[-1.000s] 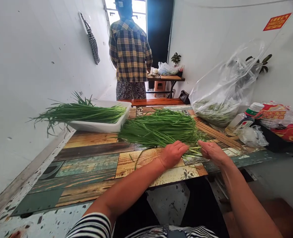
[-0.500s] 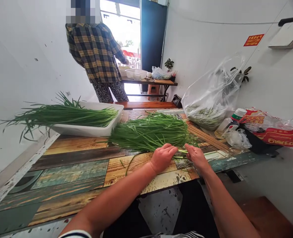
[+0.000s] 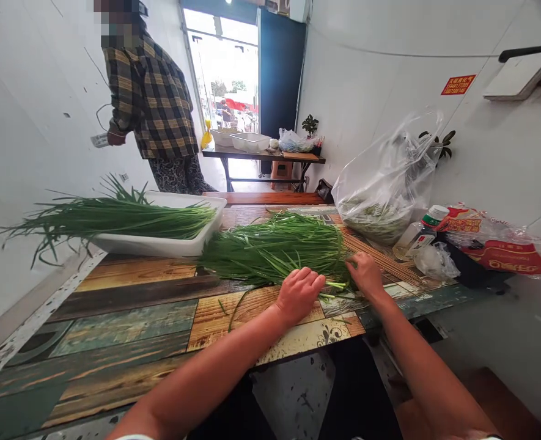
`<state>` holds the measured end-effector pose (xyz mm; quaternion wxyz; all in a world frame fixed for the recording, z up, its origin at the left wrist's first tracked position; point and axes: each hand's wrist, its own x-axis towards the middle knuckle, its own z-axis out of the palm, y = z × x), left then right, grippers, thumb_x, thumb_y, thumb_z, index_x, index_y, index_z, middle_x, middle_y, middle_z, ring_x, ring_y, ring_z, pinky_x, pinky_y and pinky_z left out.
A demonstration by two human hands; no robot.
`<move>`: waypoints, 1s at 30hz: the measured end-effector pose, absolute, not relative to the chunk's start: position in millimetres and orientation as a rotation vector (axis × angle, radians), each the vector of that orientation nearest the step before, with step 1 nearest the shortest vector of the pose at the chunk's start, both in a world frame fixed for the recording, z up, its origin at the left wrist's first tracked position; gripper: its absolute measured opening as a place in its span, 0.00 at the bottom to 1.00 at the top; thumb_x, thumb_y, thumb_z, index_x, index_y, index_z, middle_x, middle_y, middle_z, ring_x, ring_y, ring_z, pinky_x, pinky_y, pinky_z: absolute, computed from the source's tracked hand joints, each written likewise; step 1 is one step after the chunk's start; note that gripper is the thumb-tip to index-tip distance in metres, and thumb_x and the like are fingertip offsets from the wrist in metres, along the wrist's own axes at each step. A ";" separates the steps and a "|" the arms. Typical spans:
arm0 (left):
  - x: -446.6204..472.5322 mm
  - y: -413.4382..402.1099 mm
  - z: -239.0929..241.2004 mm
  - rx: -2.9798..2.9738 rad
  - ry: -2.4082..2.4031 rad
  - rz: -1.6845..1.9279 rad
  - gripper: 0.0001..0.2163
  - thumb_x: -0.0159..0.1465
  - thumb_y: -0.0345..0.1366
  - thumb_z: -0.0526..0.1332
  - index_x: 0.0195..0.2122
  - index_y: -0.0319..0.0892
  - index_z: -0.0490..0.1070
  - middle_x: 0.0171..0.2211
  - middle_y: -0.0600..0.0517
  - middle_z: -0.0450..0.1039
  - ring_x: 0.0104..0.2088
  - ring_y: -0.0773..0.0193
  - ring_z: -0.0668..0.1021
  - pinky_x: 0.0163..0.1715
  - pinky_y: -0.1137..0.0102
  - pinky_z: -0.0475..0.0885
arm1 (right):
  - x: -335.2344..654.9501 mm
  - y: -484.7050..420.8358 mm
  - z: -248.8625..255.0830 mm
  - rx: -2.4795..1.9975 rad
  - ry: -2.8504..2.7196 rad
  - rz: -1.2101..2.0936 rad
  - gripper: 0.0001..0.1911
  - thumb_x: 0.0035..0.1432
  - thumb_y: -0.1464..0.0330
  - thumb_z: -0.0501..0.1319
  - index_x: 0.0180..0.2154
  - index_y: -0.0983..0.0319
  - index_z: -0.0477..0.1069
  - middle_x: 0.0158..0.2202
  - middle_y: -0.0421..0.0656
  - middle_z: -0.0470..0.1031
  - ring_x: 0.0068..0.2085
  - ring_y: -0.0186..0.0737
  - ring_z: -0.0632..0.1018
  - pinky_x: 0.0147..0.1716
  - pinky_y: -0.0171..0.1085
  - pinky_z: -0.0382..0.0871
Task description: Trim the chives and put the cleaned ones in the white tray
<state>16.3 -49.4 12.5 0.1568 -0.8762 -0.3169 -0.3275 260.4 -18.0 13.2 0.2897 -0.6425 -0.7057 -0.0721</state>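
A large pile of green garlic chives (image 3: 270,244) lies across the wooden-patterned table, its cut ends towards the right. My left hand (image 3: 300,293) is closed around a few chives at the near edge of the pile; their pale stalk ends (image 3: 337,285) stick out past its fingers to the right. My right hand (image 3: 365,278) is just beyond those ends, fingers bent and pinched together against the right edge of the pile. What sits between its fingertips is too small to tell. Thin wooden skewers (image 3: 384,260) lie in a bundle behind it.
At the left, a white plastic tub (image 3: 160,244) holds more chives hanging over its side. A clear plastic bag (image 3: 384,195) of greens, a bottle (image 3: 419,232) and red-printed packaging (image 3: 504,253) stand at the right. A person in a checked shirt (image 3: 160,104) is beyond the table.
My right hand has come away from the stalk ends held by my left hand and moved slightly up to the pile's edge. The person behind has turned and moved left.
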 end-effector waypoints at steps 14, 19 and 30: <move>12.9 -48.1 13.0 -2.626 -0.771 -1.051 0.12 0.70 0.36 0.47 0.46 0.43 0.69 0.27 0.53 0.67 0.29 0.66 0.71 0.31 0.70 0.64 | 226.2 -107.1 32.4 -1.400 -1.607 0.732 0.14 0.51 0.56 0.64 0.28 0.61 0.75 0.29 0.43 0.75 0.33 0.38 0.74 0.33 0.36 0.67; 13.1 -50.6 12.5 -2.620 -0.758 -1.061 0.12 0.68 0.33 0.48 0.39 0.45 0.72 0.35 0.51 0.71 0.34 0.65 0.71 0.33 0.71 0.66 | 216.6 -114.7 33.6 -1.344 -1.566 0.726 0.13 0.49 0.56 0.65 0.25 0.61 0.75 0.29 0.44 0.75 0.34 0.40 0.74 0.36 0.38 0.67; 11.2 -45.0 8.9 -2.579 -0.714 -1.206 0.11 0.67 0.30 0.49 0.37 0.40 0.72 0.29 0.50 0.73 0.30 0.64 0.70 0.32 0.70 0.68 | 222.0 -100.1 27.8 -1.611 -1.159 0.697 0.21 0.44 0.50 0.63 0.26 0.62 0.76 0.22 0.41 0.72 0.26 0.38 0.70 0.25 0.36 0.62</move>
